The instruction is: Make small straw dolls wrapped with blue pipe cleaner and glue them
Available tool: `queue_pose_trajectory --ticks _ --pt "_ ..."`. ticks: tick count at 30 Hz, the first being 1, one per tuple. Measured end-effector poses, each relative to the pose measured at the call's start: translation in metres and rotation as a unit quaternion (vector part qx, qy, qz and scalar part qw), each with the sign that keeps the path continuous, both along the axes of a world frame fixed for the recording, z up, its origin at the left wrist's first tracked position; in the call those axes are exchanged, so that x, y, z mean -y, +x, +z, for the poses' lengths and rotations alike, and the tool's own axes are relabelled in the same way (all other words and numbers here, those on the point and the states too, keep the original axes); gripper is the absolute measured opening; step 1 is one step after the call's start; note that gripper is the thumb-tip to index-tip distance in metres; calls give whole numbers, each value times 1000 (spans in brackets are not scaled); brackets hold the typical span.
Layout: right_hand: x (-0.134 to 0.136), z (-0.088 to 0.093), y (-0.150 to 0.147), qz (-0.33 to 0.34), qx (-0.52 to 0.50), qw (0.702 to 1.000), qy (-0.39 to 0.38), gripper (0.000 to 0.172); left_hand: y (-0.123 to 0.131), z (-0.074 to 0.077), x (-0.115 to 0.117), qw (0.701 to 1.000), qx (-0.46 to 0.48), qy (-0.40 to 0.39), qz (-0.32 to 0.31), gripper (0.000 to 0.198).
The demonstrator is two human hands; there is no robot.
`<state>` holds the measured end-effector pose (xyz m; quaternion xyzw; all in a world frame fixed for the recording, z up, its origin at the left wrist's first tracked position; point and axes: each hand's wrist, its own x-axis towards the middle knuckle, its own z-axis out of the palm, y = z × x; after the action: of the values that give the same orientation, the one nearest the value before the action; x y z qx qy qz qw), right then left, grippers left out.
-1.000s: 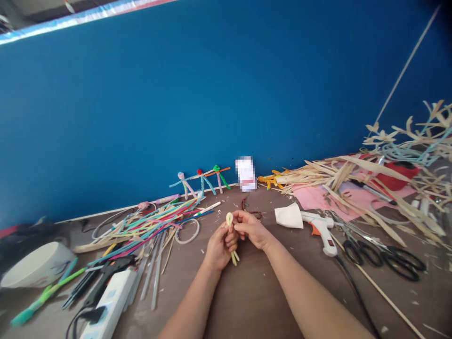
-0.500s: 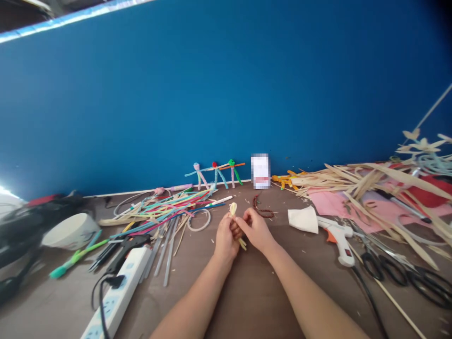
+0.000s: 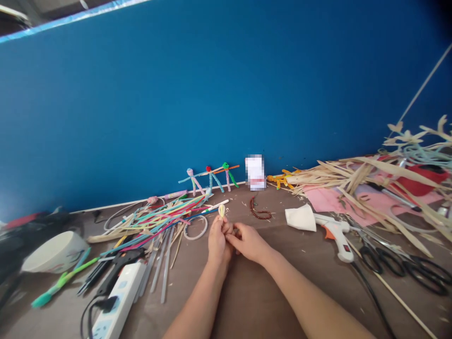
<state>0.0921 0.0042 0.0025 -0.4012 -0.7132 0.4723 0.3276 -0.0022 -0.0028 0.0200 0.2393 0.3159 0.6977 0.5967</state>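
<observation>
A small pale yellow bundle (image 3: pixel 221 210), bent into a loop at the top, stands upright in my left hand (image 3: pixel 217 240). The fingers of this hand are closed round it, and only the loop shows above them. My right hand (image 3: pixel 250 242) presses against the left from the right side, thumb and fingers pinched together low down by the left fingers. Whatever those fingertips hold is hidden, and so is the bundle's lower end. Beyond the hands lies a string of dark red beads (image 3: pixel 259 214).
Coloured pipe cleaners (image 3: pixel 158 219), clear glue sticks (image 3: pixel 165 273), a white bowl (image 3: pixel 58 254) and a power strip (image 3: pixel 120 301) lie left. Pipe-cleaner figures (image 3: pixel 210 179) lean at the blue wall (image 3: pixel 212 94). Rightward are a glue gun (image 3: pixel 341 240), scissors (image 3: pixel 388 261) and dried husk strips (image 3: pixel 346 176).
Both hands and the bundle have shifted slightly left in view. My right fingers have moved down against the left hand, and the bundle's tail, seen below earlier, is now covered.
</observation>
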Motion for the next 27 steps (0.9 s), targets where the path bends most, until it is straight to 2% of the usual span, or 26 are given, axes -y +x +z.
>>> queue_pose_trajectory --ticks 4,6,10,14,17,22,25,27 --pt "0 2 0 48 11 997 -54 18 -5 0 -2 998 55 5 -30 13" --pt "-1 4 1 59 32 996 -57 18 -6 -1 -3 996 81 11 -36 12" --pt "-1 11 2 11 131 990 55 18 -7 -2 -3 993 106 18 -47 11" --pt "8 22 3 20 286 949 135 25 -11 1 -2 991 121 17 -48 8" --pt "16 32 0 31 334 926 174 24 -18 5 -2 991 123 5 -46 12" --pt "22 43 -10 51 384 901 198 21 -24 8 -3 994 106 -22 -20 16" --pt "23 48 -14 60 395 897 188 21 -18 10 -1 996 71 -47 24 16" --pt "24 57 -11 79 409 892 174 22 -14 11 0 998 39 -49 25 14"
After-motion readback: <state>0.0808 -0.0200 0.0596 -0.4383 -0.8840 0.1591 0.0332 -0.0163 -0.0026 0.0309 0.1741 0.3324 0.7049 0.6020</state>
